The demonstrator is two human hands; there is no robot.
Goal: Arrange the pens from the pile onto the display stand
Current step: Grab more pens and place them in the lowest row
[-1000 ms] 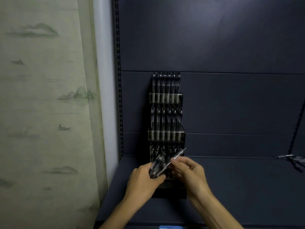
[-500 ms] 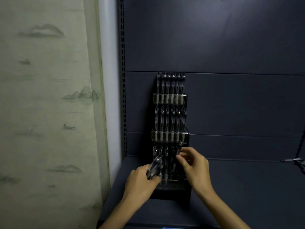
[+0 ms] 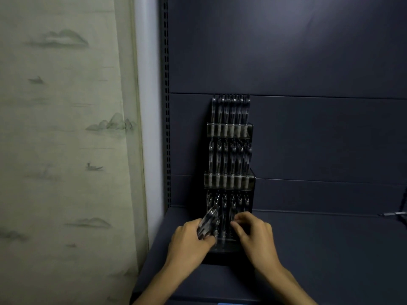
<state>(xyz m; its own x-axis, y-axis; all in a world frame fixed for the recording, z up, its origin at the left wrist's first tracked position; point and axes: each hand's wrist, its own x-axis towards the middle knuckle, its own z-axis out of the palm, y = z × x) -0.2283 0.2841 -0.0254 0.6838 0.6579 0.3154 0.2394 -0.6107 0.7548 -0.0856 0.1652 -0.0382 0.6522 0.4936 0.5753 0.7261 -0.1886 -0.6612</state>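
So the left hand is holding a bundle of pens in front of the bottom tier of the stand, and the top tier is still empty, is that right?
Not quite. The head view shows the top tier already filled with a row of pens. The rest holds: the left hand grips a bundle of pens in front of the bottom tier of the display stand.

dim scene, faint glow upper right, soft focus, wide-angle bend at edges

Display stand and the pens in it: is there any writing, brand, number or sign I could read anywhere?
None can be read.
Display stand: no lettering shows on its tier fronts.
Pens in the left hand: bundle of pens too dark and blurred for any print.
Blue tag at the bottom edge: cut off, unreadable.
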